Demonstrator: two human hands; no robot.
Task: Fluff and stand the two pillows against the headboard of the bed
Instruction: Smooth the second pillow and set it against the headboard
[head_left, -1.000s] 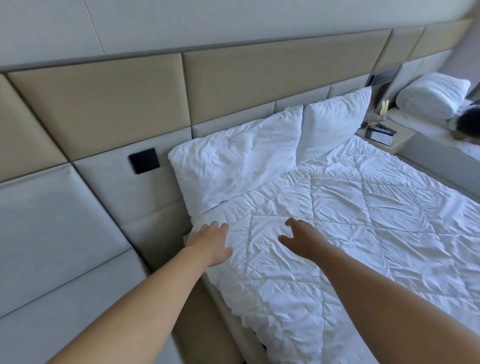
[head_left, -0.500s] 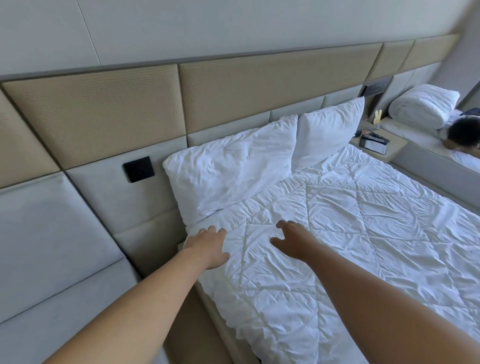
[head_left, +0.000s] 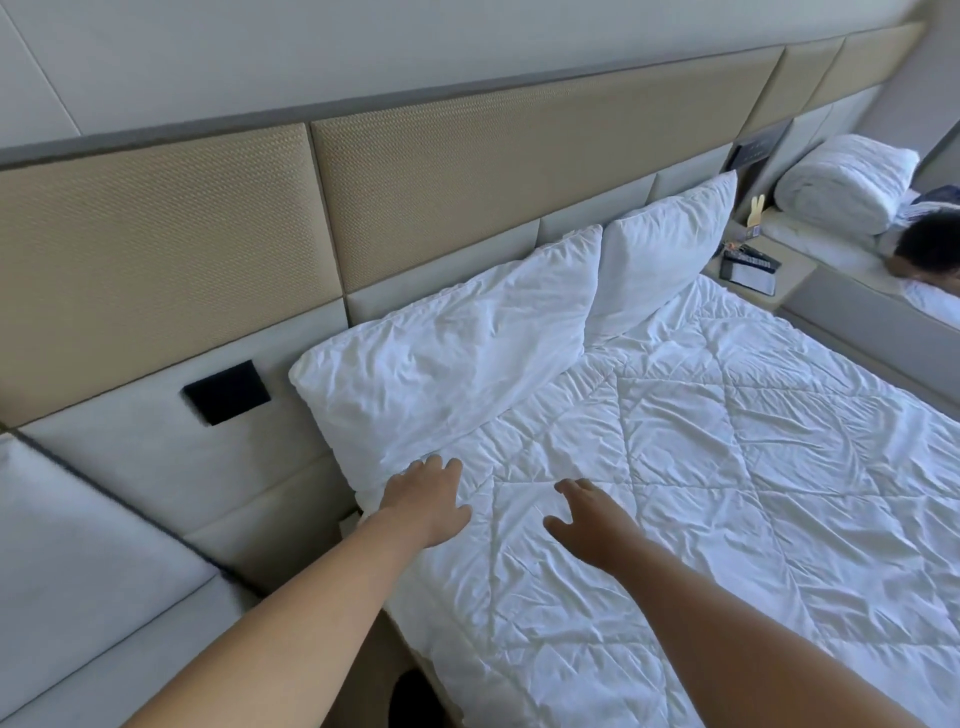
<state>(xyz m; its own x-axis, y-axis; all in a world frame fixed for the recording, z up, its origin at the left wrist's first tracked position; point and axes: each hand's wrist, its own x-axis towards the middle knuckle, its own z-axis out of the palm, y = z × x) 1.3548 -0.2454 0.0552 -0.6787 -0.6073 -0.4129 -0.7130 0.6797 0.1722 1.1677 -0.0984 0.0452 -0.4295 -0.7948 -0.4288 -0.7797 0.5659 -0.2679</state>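
Open quilt lies clear ahead of my hands; the near pillow leans touching the headboard, blocking passage behind.

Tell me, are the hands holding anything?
No. The left hand lies flat on the duvet by the near pillow; the right hand is open over the duvet.

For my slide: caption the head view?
Both open hands on the quilt before two propped pillows.

A white quilted duvet with diamond stitching spreads under and to the right of both hands. A black square wall switch sits left of them. Far beyond, right, a beige bedside shelf carries a yellow rabbit-shaped figure and dark flat items.
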